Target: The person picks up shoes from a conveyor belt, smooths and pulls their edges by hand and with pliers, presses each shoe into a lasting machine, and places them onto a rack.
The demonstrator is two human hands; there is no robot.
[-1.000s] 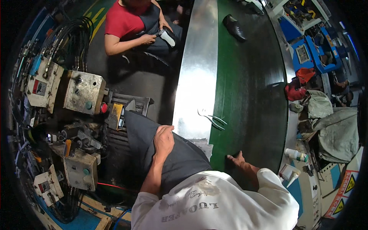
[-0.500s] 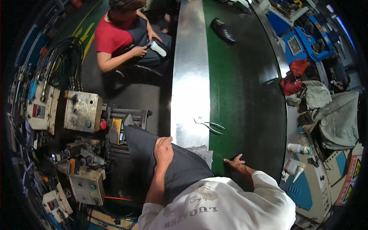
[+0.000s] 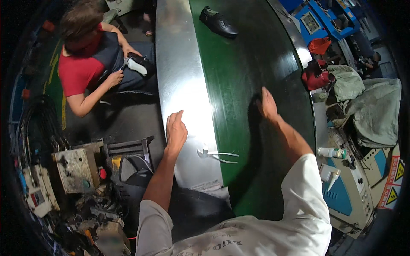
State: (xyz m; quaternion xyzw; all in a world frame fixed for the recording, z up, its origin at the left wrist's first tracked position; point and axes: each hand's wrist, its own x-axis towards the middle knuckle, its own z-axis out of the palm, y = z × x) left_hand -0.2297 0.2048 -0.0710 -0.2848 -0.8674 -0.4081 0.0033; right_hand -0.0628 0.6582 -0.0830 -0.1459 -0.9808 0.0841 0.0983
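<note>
- Both empty, fingers extended: left hand near the metal tabletop's left edge, right hand above green belt.
- Pliers straddle the tabletop's right edge.
- Bare belt stretches to black shoe.

Over on the left, a co-worker in a red top sits bent over a dark shoe with a white sole. Closer in, a scuffed control box carries a red button, black hoses bunched near it. Across on the right I see a blue machine, a red bag, a draped grey cloth, a green-capped white bottle and a warning sign with yellow triangles.
</note>
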